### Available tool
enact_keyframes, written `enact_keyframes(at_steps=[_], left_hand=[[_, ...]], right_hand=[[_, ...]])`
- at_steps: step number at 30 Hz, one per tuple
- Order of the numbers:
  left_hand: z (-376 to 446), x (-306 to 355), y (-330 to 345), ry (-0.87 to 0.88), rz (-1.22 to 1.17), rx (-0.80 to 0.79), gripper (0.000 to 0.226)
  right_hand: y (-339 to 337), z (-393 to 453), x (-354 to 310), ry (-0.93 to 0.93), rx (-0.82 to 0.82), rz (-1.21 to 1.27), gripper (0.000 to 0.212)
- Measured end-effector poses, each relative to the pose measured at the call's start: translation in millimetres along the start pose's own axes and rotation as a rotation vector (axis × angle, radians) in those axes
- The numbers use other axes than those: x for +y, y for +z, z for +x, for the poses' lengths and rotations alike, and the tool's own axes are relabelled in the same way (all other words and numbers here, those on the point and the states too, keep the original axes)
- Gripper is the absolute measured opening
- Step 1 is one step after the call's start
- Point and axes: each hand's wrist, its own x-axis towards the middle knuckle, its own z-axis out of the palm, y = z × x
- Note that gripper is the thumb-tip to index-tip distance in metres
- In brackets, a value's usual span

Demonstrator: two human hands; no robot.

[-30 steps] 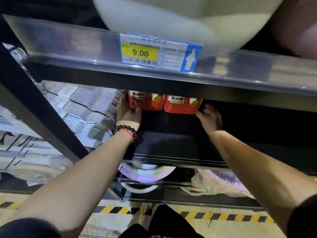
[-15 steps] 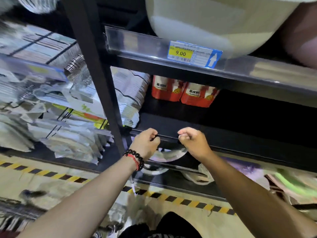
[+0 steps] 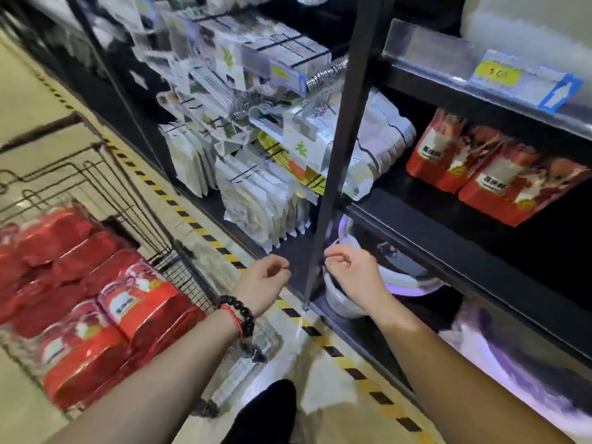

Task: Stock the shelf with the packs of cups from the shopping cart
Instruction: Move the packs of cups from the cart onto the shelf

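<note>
While two red packs of cups (image 3: 490,174) stand on the dark shelf (image 3: 448,225), more lie piled in the shopping cart (image 3: 105,200) at left; left hand (image 3: 264,280) and right hand (image 3: 349,270) hang between them, fingers apparently curled, each grip empty.

To my left, white flat packets (image 3: 256,200) hang in rows on pegs beside the black upright post (image 3: 339,149). A yellow price tag (image 3: 498,73) with a blue arrow sits blurred on the rail above me. Yellow-and-black hazard tape (image 3: 205,232) runs along the floor, and pale basins (image 3: 394,280) sit stacked on the bottom level.
</note>
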Motion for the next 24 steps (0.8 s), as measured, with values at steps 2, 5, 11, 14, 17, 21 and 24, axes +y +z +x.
enact_keyframes(at_steps=[2, 5, 11, 14, 17, 21, 24], left_hand=[[-28.7, -17.2, -19.6, -0.064, 0.003, 0.060, 0.014], [-66.6, -43.2, -51.2, -0.140, 0.005, 0.196, 0.014], [-133.4, -90.0, -105.6, -0.283, -0.007, 0.419, 0.012], [-161.5, -116.2, -127.0, -0.359, -0.027, 0.500, 0.012], [-185.5, -141.6, -146.5, -0.408, -0.099, 0.591, 0.014], [-205.4, -174.6, -177.4, -0.463, -0.205, 0.650, 0.015], [-205.4, -198.4, -203.8, -0.476, -0.238, 0.675, 0.012]], right_hand=[[29.8, -10.7, -3.6, -0.006, -0.086, -0.012, 0.027], [74.0, -23.7, -16.0, -0.054, -0.247, -0.003, 0.023], [157.3, -44.2, -47.9, -0.142, -0.482, -0.032, 0.012], [196.5, -56.0, -64.5, -0.182, -0.602, -0.061, 0.016], [238.7, -67.4, -78.3, -0.201, -0.694, -0.121, 0.019], [290.9, -82.0, -91.3, -0.200, -0.732, -0.125, 0.023], [321.6, -87.2, -99.0, -0.173, -0.724, -0.133, 0.026]])
